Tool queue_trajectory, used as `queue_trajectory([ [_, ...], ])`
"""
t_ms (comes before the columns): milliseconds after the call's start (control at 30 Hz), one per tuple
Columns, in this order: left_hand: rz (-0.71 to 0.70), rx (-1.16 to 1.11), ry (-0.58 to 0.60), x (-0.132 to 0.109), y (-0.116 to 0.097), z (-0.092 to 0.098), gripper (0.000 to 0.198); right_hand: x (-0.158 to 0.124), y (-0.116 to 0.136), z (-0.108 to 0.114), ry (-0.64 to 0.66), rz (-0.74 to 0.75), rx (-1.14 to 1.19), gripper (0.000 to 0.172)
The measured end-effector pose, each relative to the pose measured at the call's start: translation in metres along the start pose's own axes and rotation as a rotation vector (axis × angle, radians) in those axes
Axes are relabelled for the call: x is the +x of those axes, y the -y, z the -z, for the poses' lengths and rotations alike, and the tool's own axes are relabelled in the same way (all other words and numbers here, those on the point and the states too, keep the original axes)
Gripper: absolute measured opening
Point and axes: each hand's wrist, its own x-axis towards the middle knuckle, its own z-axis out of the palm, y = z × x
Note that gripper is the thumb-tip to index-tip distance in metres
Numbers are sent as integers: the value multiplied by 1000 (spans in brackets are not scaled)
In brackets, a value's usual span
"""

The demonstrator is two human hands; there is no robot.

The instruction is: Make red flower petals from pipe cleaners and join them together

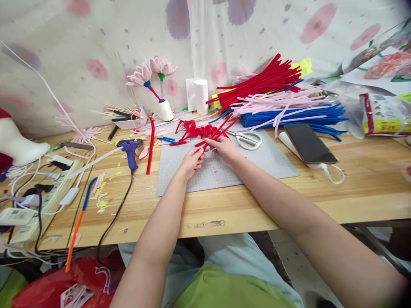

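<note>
Over the grey cutting mat (pixel 208 179), my left hand (pixel 192 162) and my right hand (pixel 223 149) meet. Both are closed on red pipe cleaners (pixel 227 125), whose ends stick out up and to the right. How many strands are in each hand I cannot tell. Just behind my fingers lies a heap of bent red pipe cleaners (pixel 192 128). Scissors (pixel 248 140) with pale handles rest on the mat beside my right hand, their blades partly covered. Left of the mat are straight red pipe cleaners (pixel 150 147).
Bundles of red (pixel 260 83), pink (pixel 272 105) and blue pipe cleaners (pixel 289 117) are piled at the back right. A phone (pixel 311 143) lies right of the mat. At left stand a blue glue gun (pixel 131 153) and a corded power strip (pixel 48 205). Pink flowers (pixel 150 72) stand behind.
</note>
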Motion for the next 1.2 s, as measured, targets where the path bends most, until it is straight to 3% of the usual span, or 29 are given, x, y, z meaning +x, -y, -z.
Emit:
queue_trajectory([
  [267, -42, 35, -90, 3, 2, -5, 20, -6, 3, -11, -24, 72, 163, 39],
  [367, -5, -52, -142, 2, -2, -3, 20, -9, 6, -9, 61, 119, 101, 34],
  [533, 195, -274, 15, -3, -11, 7, 23, -10, 10, -1, 406, 213, -108, 29],
  [667, 331, -431, 122, -6, -16, 12, 25, -8, 10, 1, 415, 256, -217, 28],
  [800, 371, -498, 193, -9, -19, 12, 23, -10, 10, -1, 386, 312, -272, 22],
  [1000, 241, -430, 164, -7, -13, 10, 16, -13, 8, -7, 353, 363, -349, 19],
  [1200, 9, -18, -66, -2, -5, 4, 13, -13, 12, -8, 309, 324, -356, 19],
])
